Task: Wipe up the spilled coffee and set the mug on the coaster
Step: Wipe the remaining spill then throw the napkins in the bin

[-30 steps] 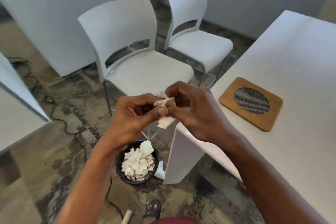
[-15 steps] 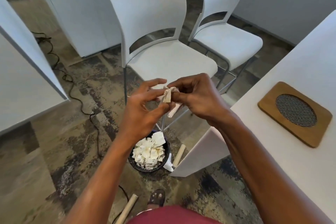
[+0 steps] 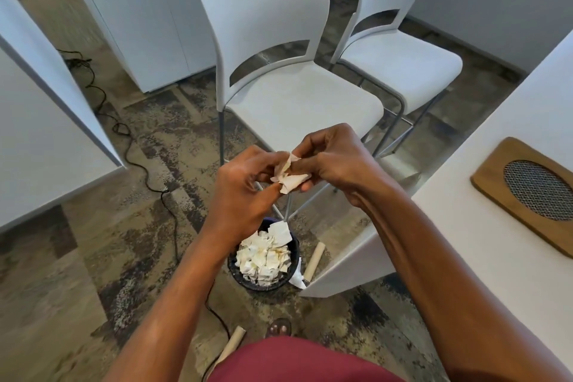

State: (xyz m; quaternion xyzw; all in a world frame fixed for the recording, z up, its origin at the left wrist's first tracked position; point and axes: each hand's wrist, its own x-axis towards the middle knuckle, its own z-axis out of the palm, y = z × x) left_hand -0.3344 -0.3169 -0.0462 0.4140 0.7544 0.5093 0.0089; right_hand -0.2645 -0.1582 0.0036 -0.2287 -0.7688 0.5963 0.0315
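We hold a crumpled, stained paper wad [image 3: 289, 178] between both hands: the left hand [image 3: 245, 192] and right hand [image 3: 335, 161] each pinch it, out past the desk's [image 3: 533, 108] near corner, above a floor bin [image 3: 263, 286] of used paper. The wooden coaster [image 3: 527, 195] lies flat on the desk, in from that corner.

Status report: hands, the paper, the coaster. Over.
Left hand and right hand both pinch the stained paper wad. Bin of used paper on the floor below, nothing between. Coaster on the table, no mug in view.
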